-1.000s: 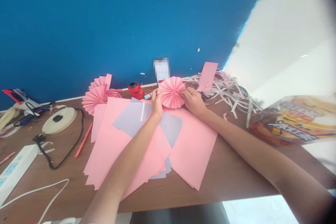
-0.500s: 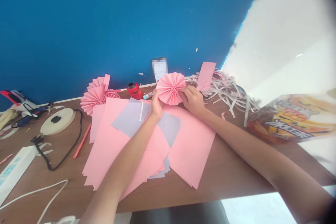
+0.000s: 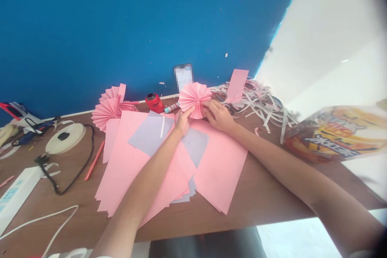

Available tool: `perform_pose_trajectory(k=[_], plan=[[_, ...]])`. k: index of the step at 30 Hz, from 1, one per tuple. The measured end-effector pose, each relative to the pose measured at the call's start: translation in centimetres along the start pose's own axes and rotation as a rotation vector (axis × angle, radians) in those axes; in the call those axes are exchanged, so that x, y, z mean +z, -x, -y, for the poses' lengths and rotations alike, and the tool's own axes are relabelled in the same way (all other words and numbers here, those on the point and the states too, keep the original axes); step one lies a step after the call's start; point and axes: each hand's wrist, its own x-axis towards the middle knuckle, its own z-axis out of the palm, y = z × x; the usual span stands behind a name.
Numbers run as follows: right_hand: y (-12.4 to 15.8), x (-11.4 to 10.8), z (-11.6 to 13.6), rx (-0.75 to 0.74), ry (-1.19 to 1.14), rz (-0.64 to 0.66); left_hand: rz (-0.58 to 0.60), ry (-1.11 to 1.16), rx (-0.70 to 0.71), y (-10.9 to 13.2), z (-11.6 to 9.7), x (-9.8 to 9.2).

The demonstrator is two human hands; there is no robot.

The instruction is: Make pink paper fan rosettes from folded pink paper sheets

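Note:
Between my hands, above the sheets, is a round pleated pink paper rosette (image 3: 195,96), its folds fanning out from the centre. My left hand (image 3: 184,121) grips its lower left edge, the thumb lying on the front pleats. On the right edge, my right hand (image 3: 218,113) pinches the pleats with bent fingers. Underneath lie overlapping pink paper sheets (image 3: 223,165) and grey-blue paper pieces (image 3: 196,145). A narrow white strip (image 3: 162,126) rests on one grey-blue piece. More pleated pink rosettes (image 3: 105,113) are at the left, by the wall.
Behind the rosette a phone (image 3: 183,75) leans on the blue wall, near a red round-topped object (image 3: 154,102) and a glue stick (image 3: 172,107). Shredded paper strips (image 3: 256,105) and a snack bag (image 3: 335,135) are right; a tape roll (image 3: 65,138), red pen (image 3: 94,161) and power strip (image 3: 19,193) left.
The rosette has shifted slightly left. My left hand has slid from its left side toward the bottom, with the thumb now across the front; my right hand stays at the right edge.

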Motion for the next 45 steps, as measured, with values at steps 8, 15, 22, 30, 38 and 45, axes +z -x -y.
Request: perform_pose_trajectory(k=[8,15,22,30,38,45], plan=[[0.1,0.2,-1.2,0.184,0.019,-0.255,-0.093,0.168,-0.127,-0.3,-0.7,-0.4],[0.0,0.0,-1.2,0.201,-0.013,-0.274,-0.046,0.251,0.001,-0.3,-3.7,0.6],[0.0,0.1,-1.1,0.194,0.020,-0.228,-0.167,0.235,0.308,-1.9,-10.5,-2.8],[-0.1,0.0,-0.8,0.187,0.159,0.090,-0.438,0.285,0.484,-3.2,-15.7,-10.2],[-0.5,-0.5,0.4,0.118,0.201,0.389,-0.310,0.252,0.493,-1.3,-17.6,-10.1],[-0.7,-0.8,1.6,0.083,0.280,0.510,-0.345,0.224,0.384,-1.9,-16.6,-9.3]])
